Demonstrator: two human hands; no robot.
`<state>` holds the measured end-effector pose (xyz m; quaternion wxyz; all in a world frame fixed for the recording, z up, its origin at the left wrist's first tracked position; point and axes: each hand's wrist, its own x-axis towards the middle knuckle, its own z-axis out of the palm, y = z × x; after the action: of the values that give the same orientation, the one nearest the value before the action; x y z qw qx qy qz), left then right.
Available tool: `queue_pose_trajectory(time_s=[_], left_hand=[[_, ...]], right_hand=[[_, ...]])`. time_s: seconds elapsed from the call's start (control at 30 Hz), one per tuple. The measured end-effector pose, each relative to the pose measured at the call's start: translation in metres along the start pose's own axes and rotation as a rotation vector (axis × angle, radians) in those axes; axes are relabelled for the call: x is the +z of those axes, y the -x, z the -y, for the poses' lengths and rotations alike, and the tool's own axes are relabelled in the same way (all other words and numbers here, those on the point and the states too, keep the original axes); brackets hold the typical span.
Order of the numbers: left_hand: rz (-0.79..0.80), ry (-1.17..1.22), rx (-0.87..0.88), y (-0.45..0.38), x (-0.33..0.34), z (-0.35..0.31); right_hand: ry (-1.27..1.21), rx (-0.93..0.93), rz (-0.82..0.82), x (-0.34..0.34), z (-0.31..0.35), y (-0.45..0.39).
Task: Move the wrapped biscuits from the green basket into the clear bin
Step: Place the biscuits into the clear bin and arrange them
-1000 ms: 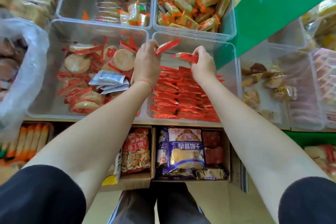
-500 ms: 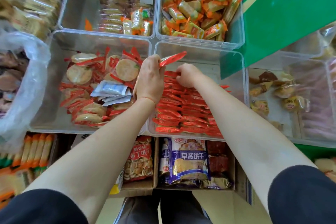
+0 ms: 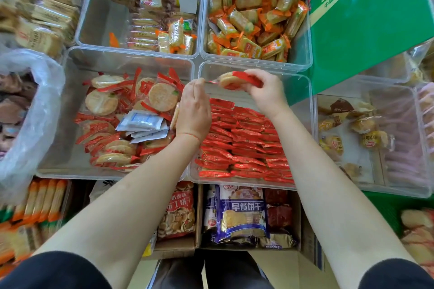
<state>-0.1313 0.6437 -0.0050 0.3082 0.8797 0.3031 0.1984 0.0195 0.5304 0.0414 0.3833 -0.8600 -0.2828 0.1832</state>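
Both hands over clear bin: right hand grips wrapped biscuit, left hand pinches its seal tail; light, brittle, slick film, so hold by edges.

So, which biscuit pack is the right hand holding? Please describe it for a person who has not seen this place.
Find the clear bin packed with neat rows of red packs. Above its far end, the right hand holds the wrapped biscuit. Unlike the stacked ones, it is lifted and shows a round pale biscuit.

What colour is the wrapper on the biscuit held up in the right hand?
Red, with the pale round biscuit showing through a clear part, gripped by the right hand. The head view shows it.
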Motion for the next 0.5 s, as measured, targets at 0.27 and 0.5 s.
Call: queue_pose_trajectory(time_s=[0.27, 0.5], left_hand=[[0.029, 0.003, -0.03, 0.001, -0.005, -0.005], [0.053, -0.029, -0.027, 0.001, -0.005, -0.006]], right_hand=[[0.319, 0.097, 0.28, 0.049, -0.018, -0.017], [0.498, 0.127, 0.444, 0.08, -0.02, -0.036]])
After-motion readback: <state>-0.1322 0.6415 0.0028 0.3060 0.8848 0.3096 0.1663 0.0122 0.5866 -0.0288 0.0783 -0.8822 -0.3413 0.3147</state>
